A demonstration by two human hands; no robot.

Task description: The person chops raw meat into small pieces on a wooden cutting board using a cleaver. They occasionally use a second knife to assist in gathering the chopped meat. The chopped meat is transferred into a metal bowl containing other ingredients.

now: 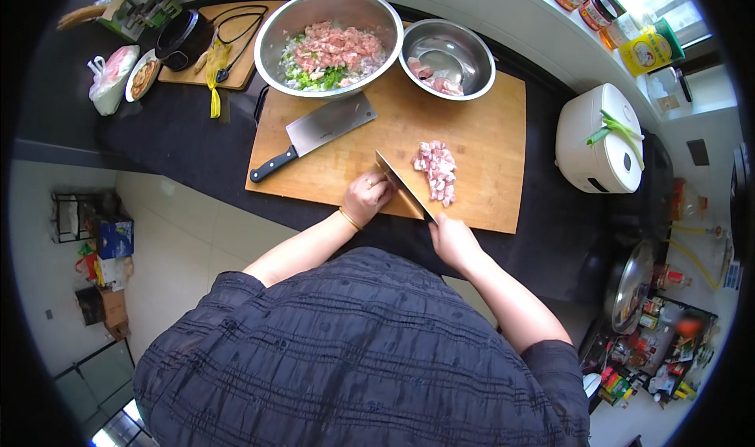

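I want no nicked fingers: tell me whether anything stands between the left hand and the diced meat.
Yes: the knife, held slantwise in the right hand, stands between the left hand and the diced meat. Nothing else visible does.

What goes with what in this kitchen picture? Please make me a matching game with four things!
Things:
1. Cleaver
2. White appliance
3. Smaller metal bowl
4. Right hand

Clues:
A. Has green stalks lying on top
B. Grips a knife
C. Has some pink meat pieces inside
D. Lies on the wooden board with no hand on it

Right pairs: 1-D, 2-A, 3-C, 4-B
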